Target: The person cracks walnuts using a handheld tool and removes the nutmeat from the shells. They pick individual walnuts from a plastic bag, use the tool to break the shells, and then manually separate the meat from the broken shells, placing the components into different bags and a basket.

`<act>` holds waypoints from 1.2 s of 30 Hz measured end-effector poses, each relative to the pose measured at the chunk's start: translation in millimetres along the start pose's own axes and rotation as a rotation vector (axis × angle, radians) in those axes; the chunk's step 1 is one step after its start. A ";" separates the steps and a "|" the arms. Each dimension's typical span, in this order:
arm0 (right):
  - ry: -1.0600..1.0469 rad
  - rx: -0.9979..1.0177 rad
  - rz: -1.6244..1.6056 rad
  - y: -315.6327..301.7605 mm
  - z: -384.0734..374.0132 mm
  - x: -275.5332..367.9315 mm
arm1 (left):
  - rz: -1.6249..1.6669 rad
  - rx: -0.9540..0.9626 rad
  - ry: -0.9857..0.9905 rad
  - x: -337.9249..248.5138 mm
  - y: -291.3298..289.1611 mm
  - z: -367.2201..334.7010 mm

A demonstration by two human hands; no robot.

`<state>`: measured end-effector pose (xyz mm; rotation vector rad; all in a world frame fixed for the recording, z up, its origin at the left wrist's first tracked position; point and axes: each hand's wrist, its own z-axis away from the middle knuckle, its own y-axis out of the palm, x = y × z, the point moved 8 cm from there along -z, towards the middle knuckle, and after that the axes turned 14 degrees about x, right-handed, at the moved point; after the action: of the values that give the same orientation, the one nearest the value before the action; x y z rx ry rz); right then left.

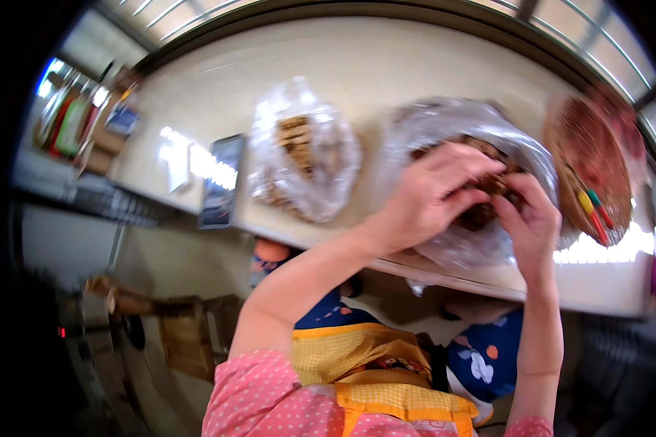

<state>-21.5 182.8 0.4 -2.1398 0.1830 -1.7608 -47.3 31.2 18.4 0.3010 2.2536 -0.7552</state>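
Observation:
Over a large clear plastic bag (408, 138) on the table, my left hand (434, 191) and my right hand (532, 222) come together with fingers bent. Between their fingertips is a small brown piece (497, 183), too blurred to name. More brown pieces (481, 217) fill the bag's open mouth, partly hidden by my hands. To the left of my left hand, a smaller clear plastic bag (335, 149) stands open. Yellowish-brown, stick-like pieces (295, 142) lie stacked in it.
A dark phone (222, 182) lies left of the smaller bag, near the table's (386, 51) front edge. On the right stands a brown woven basket (587, 138) with coloured pens (594, 211). Boxes and other items (102, 135) crowd the far left. Below left is a wooden stool (186, 335).

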 end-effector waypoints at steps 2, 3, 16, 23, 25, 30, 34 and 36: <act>0.002 0.018 -0.061 -0.8 1.6 0.6 | -0.043 -0.017 0.053 -2.8 1.1 -2.8; 0.015 0.041 -0.109 1.3 1.9 -4.2 | -0.008 -0.047 0.045 -3.2 -0.5 -0.5; 0.025 0.082 -0.132 3.9 -3.2 -12.2 | 0.072 -0.065 0.009 4.9 -0.3 5.0; -0.008 0.031 -0.205 3.6 -0.9 -14.0 | 0.155 -0.062 -0.044 9.3 -0.1 6.7; -0.008 0.028 -0.222 6.9 0.1 -11.7 | 0.151 -0.065 -0.023 6.4 -2.0 9.1; 0.028 -0.025 -0.289 1.7 3.0 -9.0 | 0.204 -0.026 -0.008 0.7 1.8 2.6; 0.125 0.002 -0.303 6.4 -0.3 -11.9 | 0.051 0.023 -0.074 4.7 1.2 1.9; 0.128 0.020 -0.335 13.7 -5.1 -12.8 | 0.066 0.018 -0.104 6.8 -1.7 7.4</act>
<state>-27.4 173.3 -15.5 -2.1411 -0.1713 -2.0744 -48.6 25.4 10.2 0.3351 2.1298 -0.7404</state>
